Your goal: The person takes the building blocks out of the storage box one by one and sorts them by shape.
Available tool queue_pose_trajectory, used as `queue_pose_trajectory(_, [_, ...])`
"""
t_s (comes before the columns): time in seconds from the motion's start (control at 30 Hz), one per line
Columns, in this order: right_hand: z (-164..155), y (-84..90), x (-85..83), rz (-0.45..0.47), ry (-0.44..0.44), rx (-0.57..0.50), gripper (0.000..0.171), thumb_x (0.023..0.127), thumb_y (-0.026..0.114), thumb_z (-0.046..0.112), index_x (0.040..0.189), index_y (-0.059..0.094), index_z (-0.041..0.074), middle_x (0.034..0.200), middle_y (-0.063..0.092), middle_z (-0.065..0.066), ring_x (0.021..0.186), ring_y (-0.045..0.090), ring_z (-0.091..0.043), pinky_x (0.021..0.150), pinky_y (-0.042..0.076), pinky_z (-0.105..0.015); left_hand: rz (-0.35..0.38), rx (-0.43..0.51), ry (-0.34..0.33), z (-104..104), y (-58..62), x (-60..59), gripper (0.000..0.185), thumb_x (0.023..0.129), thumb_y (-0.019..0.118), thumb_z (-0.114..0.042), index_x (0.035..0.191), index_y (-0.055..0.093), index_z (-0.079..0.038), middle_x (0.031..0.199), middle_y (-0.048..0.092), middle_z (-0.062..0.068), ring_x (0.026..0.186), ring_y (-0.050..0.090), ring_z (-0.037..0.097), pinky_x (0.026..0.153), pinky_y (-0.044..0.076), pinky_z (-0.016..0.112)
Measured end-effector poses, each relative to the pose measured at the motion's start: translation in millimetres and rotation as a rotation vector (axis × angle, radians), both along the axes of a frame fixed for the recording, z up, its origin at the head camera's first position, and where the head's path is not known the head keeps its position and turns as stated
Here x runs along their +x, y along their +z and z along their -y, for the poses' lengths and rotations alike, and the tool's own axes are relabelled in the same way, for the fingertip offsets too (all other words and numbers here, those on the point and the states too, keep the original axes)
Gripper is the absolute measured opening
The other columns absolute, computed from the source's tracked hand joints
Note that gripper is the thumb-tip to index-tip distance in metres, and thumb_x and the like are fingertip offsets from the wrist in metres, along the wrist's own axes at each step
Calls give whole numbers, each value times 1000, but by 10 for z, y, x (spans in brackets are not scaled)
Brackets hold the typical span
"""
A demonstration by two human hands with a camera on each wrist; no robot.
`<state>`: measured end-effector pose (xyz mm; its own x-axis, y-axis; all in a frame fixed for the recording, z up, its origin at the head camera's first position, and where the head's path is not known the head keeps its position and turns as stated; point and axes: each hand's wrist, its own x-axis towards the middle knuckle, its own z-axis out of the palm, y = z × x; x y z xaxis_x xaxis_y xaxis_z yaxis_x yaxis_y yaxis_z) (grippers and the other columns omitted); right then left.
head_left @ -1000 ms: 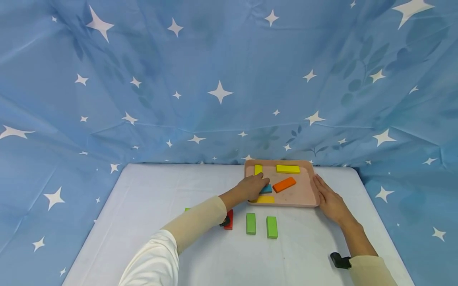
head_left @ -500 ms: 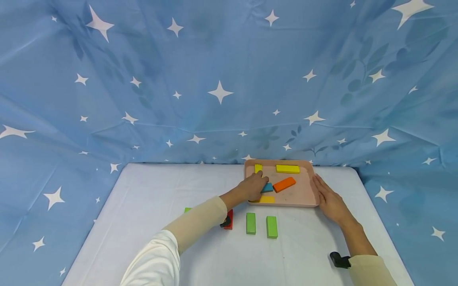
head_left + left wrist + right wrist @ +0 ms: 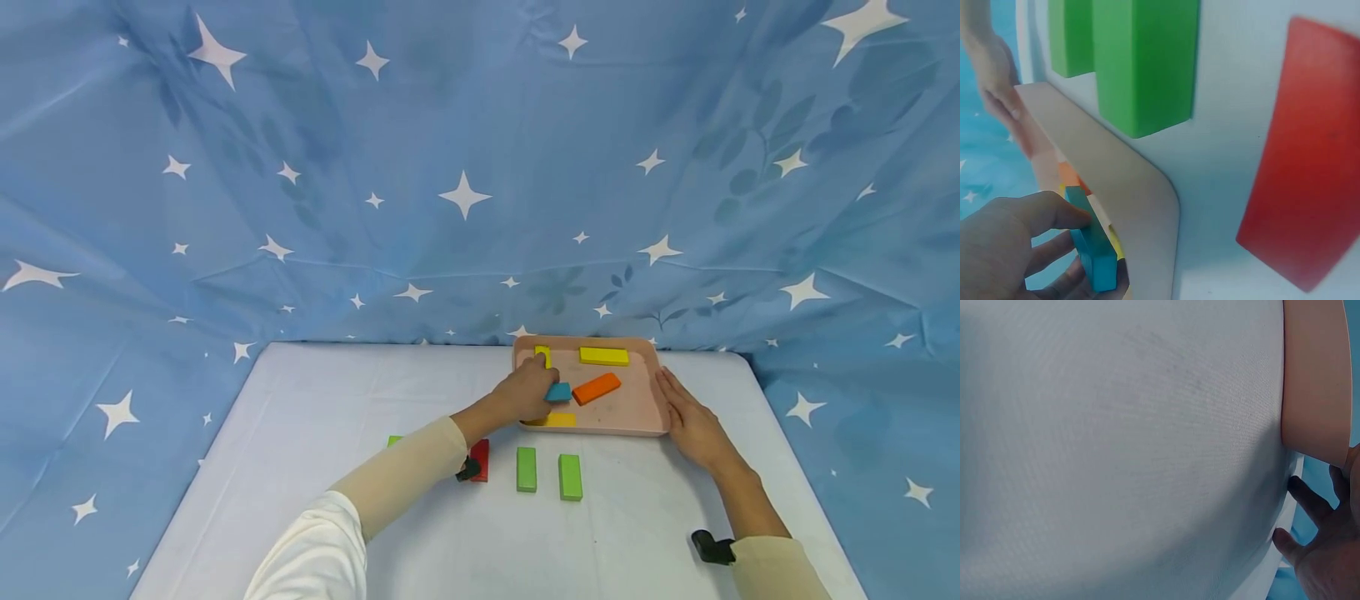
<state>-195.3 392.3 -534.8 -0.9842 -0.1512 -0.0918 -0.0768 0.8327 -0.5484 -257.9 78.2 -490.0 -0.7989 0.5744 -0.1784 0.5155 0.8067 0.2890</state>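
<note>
Head view, from left to right: a red block (image 3: 480,460) and two green blocks (image 3: 527,468) lie on the white worktop (image 3: 315,433) with free room around them. Left hand (image 3: 528,392) pinches a blue block (image 3: 558,392), tilted, over the pink tray (image 3: 645,425). An orange block (image 3: 596,387) lies just beside. Right hand (image 3: 693,425) rests flat, fingers straight, against the tray's right edge.

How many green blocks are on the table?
3, counting one mostly hidden. Two green blocks lie side by side on the table in front of the pink tray. A green corner peeks out behind the left sleeve.
</note>
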Motion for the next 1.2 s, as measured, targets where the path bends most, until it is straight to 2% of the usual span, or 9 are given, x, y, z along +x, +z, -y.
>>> queue_pose_trajectory(0.2, [-5,-30,1,-20,14,-6,55,113,31,15,166,17,7,174,11,-15,155,19,-49,118,25,-70,39,109,97,216,171,157,40,93,79,-34,127,69,-16,118,63,5,99,55,13,87,54,22])
queue_pose_trajectory(0.3, [-9,-31,4,-22,15,-9,55,113,31,17,166,17,7,174,11,-15,155,19,-50,117,25,-70,25,137,111,355,242,229,40,94,79,-35,127,69,-14,114,65,5,97,56,14,86,53,23])
queue_pose_trajectory(0.43, [-1,-23,8,-19,18,-15,55,114,31,17,166,17,7,174,12,-17,155,19,-50,117,24,-70,4,168,134,559,276,361,38,93,79,-32,125,70,-14,111,66,5,96,55,17,84,52,26])
queue_pose_trajectory(0.57, [4,-14,10,-20,22,-18,55,113,31,16,166,17,6,174,12,-17,155,19,-50,117,24,-70,11,211,190,766,325,521,36,92,78,-23,126,69,-13,108,63,5,95,53,18,81,50,29])
queue_pose_trajectory(0.73, [2,-6,14,-25,27,-20,55,113,31,15,166,17,6,174,11,-17,155,19,-51,117,23,-70,41,259,300,1024,394,737,43,90,76,-14,132,67,-13,114,61,7,99,53,20,87,52,36])
queue_pose_trajectory(0.87, [17,-17,13,-31,23,-18,56,112,30,15,166,17,6,174,12,-18,154,19,-52,116,24,-72,32,306,367,1256,422,934,44,88,76,-11,132,68,-10,114,63,9,99,56,21,87,54,40])
queue_pose_trajectory(1.0, [19,-33,6,-34,26,-15,56,112,30,15,166,17,6,173,11,-19,154,19,-52,116,23,-71,15,364,425,1501,411,1140,40,86,78,-9,126,70,-6,105,64,10,91,58,20,80,54,40])
queue_pose_trajectory(1.2, [-4,-40,15,-61,42,-17,55,113,30,15,165,18,5,173,13,-19,154,20,-52,116,24,-71,20,382,595,1846,370,1442,37,84,80,-8,121,71,-5,95,62,8,80,55,19,69,49,32])
